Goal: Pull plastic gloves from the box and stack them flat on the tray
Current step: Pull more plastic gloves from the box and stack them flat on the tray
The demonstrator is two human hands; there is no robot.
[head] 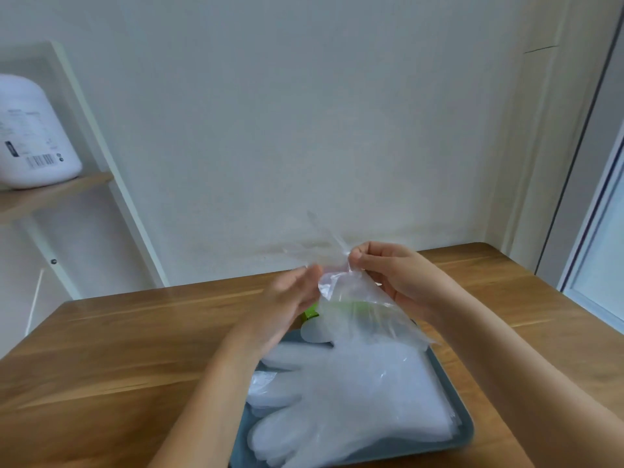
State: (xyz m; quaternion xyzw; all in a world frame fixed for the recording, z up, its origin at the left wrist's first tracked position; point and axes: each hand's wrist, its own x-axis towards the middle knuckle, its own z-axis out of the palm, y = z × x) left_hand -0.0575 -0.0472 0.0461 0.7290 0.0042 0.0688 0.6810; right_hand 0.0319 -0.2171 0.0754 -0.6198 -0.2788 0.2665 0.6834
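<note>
Above the tray's (pixel 240 440) far-left corner, the blurred left hand (pixel 290 298) shows straight, released fingers at the edge of a clear glove (pixel 358 309). The glove hangs over the tray's far end, above the flat glove stack (pixel 354 400) lying in it. Above the tray's far-right corner, the right hand's (pixel 395 275) fingers pinch the glove's top.

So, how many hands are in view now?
2. The left hand is blurred, beside the raised plastic glove; the right hand pinches its top, above the tray. None seems hidden.
</note>
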